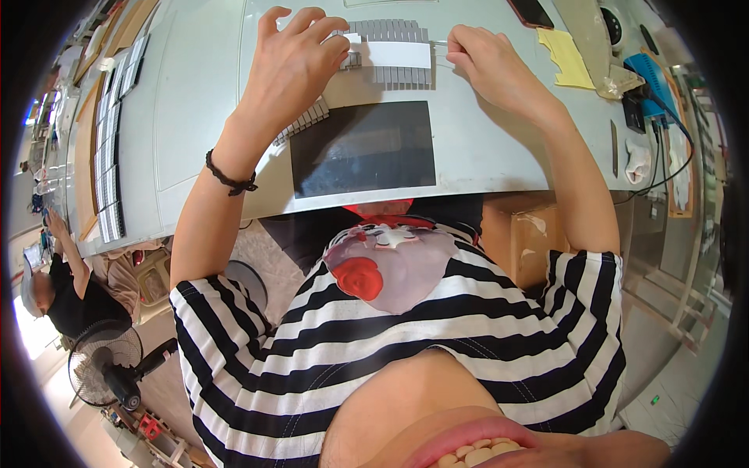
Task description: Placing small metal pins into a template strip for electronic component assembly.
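My left hand (300,54) is over the left part of a row of narrow grey strips (402,31), its fingers bent. A small white piece (353,38) shows at its thumb and forefinger, which close on it. Across the strips lies a white rectangular sheet (399,54). My right hand (488,58) is just past the row's right end, its fingers curled in a pinch; a thin line leads toward them, and what they hold is too small to make out. A second run of grey pieces (308,121) lies slanted below my left wrist.
A dark rectangular panel (363,148) lies near the table's front edge. Yellow paper (566,58), a phone (532,12) and a blue box (651,86) with cables are on the right. Stacked grey pieces (109,156) line the left side, near a fan (105,363) and another person (82,285).
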`<state>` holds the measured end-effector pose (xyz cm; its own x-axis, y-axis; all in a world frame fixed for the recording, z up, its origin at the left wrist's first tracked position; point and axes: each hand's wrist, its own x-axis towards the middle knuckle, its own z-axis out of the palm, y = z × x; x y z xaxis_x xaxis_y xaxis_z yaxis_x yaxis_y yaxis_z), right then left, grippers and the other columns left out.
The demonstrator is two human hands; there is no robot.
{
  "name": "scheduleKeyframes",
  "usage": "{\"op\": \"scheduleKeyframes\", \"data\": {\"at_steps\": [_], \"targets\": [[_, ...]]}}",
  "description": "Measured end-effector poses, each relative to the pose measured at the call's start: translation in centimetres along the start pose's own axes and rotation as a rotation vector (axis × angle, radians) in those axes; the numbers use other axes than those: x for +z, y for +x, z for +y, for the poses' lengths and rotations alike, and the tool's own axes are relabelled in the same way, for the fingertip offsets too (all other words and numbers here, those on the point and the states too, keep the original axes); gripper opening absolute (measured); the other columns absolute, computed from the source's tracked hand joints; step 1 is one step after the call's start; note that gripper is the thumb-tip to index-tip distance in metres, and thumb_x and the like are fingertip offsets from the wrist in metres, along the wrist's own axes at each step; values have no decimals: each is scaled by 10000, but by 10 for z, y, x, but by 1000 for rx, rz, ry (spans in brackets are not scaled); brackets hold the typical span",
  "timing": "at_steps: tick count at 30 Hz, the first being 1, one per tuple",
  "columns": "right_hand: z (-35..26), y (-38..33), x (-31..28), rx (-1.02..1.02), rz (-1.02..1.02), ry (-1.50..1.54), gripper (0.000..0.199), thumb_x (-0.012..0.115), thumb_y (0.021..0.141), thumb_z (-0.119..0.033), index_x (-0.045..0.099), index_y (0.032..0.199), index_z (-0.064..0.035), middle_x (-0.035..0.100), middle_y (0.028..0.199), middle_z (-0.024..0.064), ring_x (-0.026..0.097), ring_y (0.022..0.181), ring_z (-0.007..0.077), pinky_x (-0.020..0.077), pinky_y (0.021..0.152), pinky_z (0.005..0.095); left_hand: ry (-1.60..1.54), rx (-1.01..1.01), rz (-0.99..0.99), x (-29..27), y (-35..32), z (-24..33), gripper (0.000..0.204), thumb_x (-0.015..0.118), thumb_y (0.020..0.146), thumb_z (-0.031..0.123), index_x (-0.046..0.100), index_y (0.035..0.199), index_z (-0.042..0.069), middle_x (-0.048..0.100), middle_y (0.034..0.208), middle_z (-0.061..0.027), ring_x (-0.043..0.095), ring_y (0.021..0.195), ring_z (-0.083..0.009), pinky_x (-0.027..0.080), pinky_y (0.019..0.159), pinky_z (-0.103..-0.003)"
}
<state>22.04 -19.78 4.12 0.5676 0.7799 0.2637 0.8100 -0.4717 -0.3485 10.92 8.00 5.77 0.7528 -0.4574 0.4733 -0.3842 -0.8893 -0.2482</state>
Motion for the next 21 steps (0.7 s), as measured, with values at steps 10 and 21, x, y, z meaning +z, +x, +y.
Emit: {"op": "scheduleKeyframes", "data": {"at_steps": [10,21], "targets": [[-46,-56,-11,57,-120,242,128,599,961,-94,546,942,21,571,818,166,546,784,350,442,741,416,-144,-81,-81,-46,-51,55,123,771,840,97,688,923,135,704,1166,57,617,1141,-185,359,1070,-491],[-65,-81,3,62,-119,232,96,631,951,-121,577,968,-43,633,915,99,593,911,314,417,858,407,-197,-192,-91,-47,-80,85,283,820,798,133,695,1050,157,694,1194,51,624,1127,-183,346,1082,-488]]}}
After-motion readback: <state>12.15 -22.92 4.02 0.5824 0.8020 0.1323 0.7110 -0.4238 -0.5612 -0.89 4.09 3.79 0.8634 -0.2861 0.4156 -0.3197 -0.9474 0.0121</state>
